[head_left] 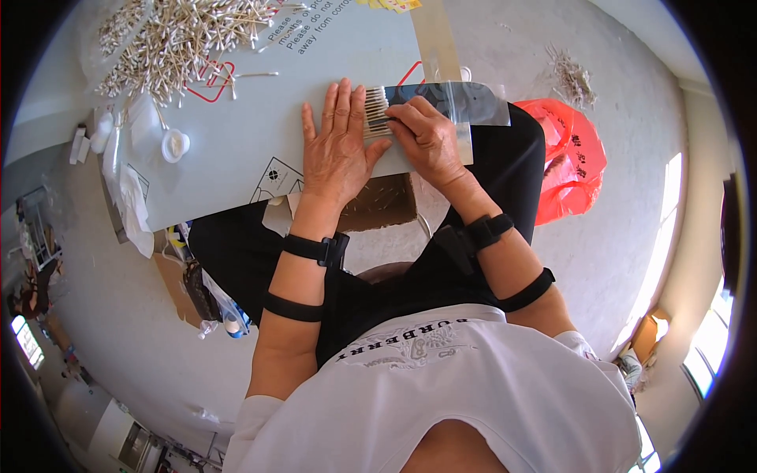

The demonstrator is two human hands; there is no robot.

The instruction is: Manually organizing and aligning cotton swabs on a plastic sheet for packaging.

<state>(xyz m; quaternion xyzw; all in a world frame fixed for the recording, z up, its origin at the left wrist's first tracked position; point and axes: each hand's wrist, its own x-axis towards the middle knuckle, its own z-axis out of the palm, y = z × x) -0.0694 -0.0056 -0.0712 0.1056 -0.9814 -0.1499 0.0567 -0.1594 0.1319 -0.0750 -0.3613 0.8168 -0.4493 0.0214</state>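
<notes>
A neat row of cotton swabs (pixel 376 101) lies side by side on a grey board (pixel 252 134) in front of me. My left hand (pixel 337 146) rests flat with fingers stretched, its index finger and thumb along the left side of the row. At the row's right side, a dark, shiny plastic sleeve (pixel 465 102) with a clear strip extends past the board's right edge. My right hand (pixel 428 138) has its fingers bent and pinched at the sleeve's near end, beside the swabs. Its palm hides part of the sleeve.
A big heap of loose cotton swabs (pixel 169 51) covers the board's far left. Near it stand a small white round container (pixel 175 145) and crumpled clear plastic (pixel 134 189). A red plastic bag (pixel 572 162) and scattered swabs (pixel 572 77) lie on the floor at right. Below the board sits an open cardboard box (pixel 378 203).
</notes>
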